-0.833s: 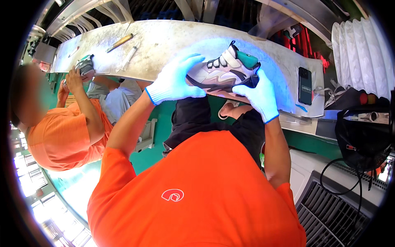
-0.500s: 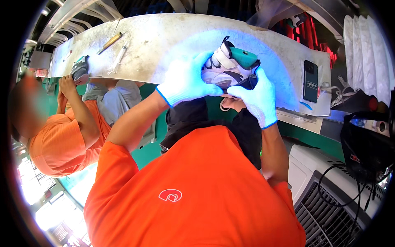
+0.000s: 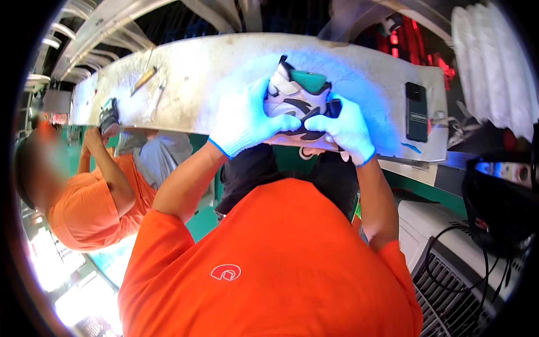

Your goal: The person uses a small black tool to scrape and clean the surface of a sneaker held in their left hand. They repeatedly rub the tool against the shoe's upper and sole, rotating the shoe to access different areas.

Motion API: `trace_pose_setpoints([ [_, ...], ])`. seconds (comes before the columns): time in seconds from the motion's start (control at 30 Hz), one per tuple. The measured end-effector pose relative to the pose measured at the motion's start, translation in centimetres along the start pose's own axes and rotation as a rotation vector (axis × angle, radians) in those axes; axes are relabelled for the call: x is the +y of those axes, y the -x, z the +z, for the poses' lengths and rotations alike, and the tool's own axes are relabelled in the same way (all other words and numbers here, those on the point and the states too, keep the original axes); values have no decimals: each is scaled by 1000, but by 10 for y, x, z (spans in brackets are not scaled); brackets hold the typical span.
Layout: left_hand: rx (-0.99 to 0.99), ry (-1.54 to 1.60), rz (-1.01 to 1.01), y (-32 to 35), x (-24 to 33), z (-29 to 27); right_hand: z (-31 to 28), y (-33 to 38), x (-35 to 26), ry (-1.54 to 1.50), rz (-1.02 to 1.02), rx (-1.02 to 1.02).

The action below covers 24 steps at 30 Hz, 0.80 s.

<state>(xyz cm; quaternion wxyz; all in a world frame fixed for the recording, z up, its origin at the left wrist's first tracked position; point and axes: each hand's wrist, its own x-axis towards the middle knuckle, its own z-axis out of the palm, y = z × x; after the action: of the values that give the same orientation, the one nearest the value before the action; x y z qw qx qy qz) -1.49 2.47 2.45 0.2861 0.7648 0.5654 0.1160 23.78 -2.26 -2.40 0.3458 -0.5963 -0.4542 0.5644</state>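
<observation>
Between my two gloved hands is a white and black shoe (image 3: pixel 296 104) with a green shoe last (image 3: pixel 310 81) filling its opening. White knit gloves with blue cuffs cover both hands. My left hand (image 3: pixel 247 119) grips the shoe's left side, its thumb pressed on the lower part facing me. On the other side my right hand (image 3: pixel 343 128) closes round the shoe, with its thumb close to the left one. The fingertips behind the shoe are hidden. Bluish light falls on the gloves and on the table round them.
The long, stained white table (image 3: pixel 185 67) curves across the view. A yellow-handled tool (image 3: pixel 144 81) lies at its left, a black phone (image 3: pixel 416 112) at its right. An orange-shirted person (image 3: pixel 104 196) holds another shoe (image 3: pixel 109 117) at left. A black bag (image 3: pixel 497 208) hangs right.
The shoe has turned and tilted in my hands, so more of its side and lower part faces me. It sits slightly further left, and my thumbs have come closer together.
</observation>
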Motion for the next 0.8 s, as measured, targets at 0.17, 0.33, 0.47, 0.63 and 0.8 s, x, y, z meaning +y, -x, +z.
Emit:
trace_pose_setpoints([
  [0.17, 276, 113, 247, -10, -18, 9, -17, -16, 45, -506, -134, 444],
  [0.33, 169, -401, 419, 3, -4, 8, 4, 9, 63, -386, -291, 547],
  [0.47, -44, -307, 247, -30, 7, -11, 11, 18, 73, -58, -373, 461],
  [0.63, -126, -71, 130, -40, 4, -36, 23, 36, 66, 68, -475, 400],
  [0.8, -119, -105, 153, -43, 3, -34, 21, 34, 60, 54, -427, 369],
])
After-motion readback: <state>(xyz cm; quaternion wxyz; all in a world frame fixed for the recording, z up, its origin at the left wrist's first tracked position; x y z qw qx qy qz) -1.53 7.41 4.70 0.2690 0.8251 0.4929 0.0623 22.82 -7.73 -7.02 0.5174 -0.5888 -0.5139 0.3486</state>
